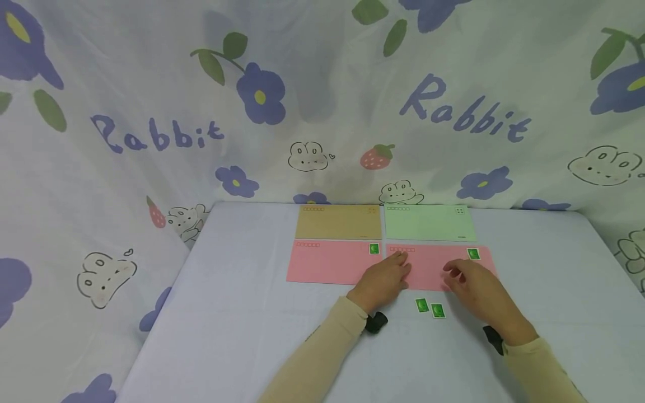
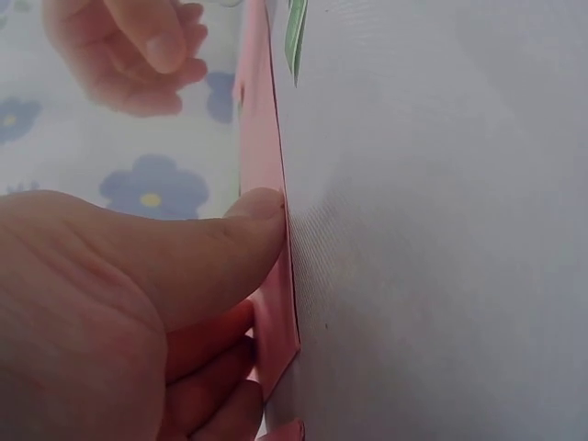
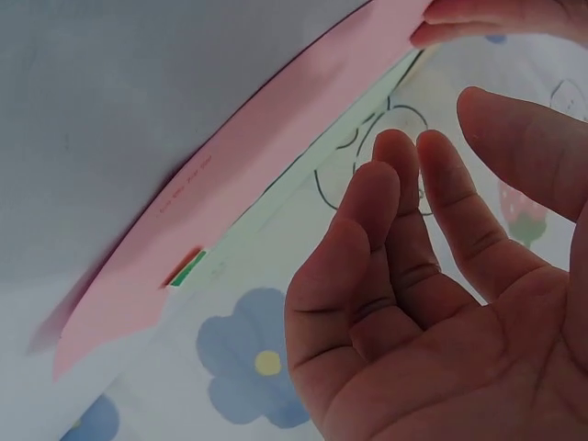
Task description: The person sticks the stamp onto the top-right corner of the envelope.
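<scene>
My left hand (image 1: 381, 280) rests on the left end of the right pink envelope (image 1: 428, 268), fingers laid on it and thumb at its near edge, as the left wrist view shows. Above the same envelope's right half hovers my right hand (image 1: 476, 288), its fingers loosely bent and nothing between them in the right wrist view. A green stamp (image 1: 473, 254) sits in this envelope's upper right corner. The left pink envelope (image 1: 327, 262), partly behind my left hand, bears a similar stamp (image 1: 374, 249). Two loose green stamps, a left one (image 1: 421, 305) and a right one (image 1: 438, 310), lie on the table between my hands.
Behind the pink envelopes lie a brown envelope (image 1: 337, 223) and a light green envelope (image 1: 430, 224), both with printed stamp boxes. The white-covered table (image 1: 227, 324) ends at a patterned cloth backdrop (image 1: 327, 84).
</scene>
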`<action>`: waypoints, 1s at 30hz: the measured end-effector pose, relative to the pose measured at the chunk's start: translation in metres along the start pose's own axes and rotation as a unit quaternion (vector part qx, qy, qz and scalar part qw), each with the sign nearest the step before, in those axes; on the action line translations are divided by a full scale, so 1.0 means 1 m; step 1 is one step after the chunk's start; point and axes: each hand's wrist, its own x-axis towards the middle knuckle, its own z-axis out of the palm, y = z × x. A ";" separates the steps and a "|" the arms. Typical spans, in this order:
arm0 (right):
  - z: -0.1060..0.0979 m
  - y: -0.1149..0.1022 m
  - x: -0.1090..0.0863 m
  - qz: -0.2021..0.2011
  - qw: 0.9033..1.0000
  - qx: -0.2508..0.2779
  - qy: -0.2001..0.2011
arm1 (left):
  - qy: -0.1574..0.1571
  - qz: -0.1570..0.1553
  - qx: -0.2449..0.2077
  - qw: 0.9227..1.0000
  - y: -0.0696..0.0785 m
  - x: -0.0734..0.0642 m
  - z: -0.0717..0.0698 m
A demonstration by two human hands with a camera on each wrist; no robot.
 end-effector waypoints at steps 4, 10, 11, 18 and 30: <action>0.004 -0.001 -0.001 -0.010 1.000 -0.007 0.004 | 0.005 -0.003 -0.006 1.000 0.000 0.000 0.000; 0.008 -0.004 -0.004 -0.021 1.000 -0.009 0.007 | 0.010 -0.006 -0.015 1.000 -0.001 0.000 0.002; 0.008 -0.004 -0.004 -0.022 1.000 -0.009 0.007 | 0.011 -0.007 -0.017 1.000 -0.001 0.000 0.002; 0.011 -0.007 -0.007 -0.030 1.000 -0.009 0.001 | 0.019 -0.004 -0.024 1.000 -0.002 0.000 0.000; 0.015 -0.012 -0.013 -0.031 0.999 -0.004 -0.010 | 0.050 0.019 -0.023 0.998 -0.012 0.001 -0.009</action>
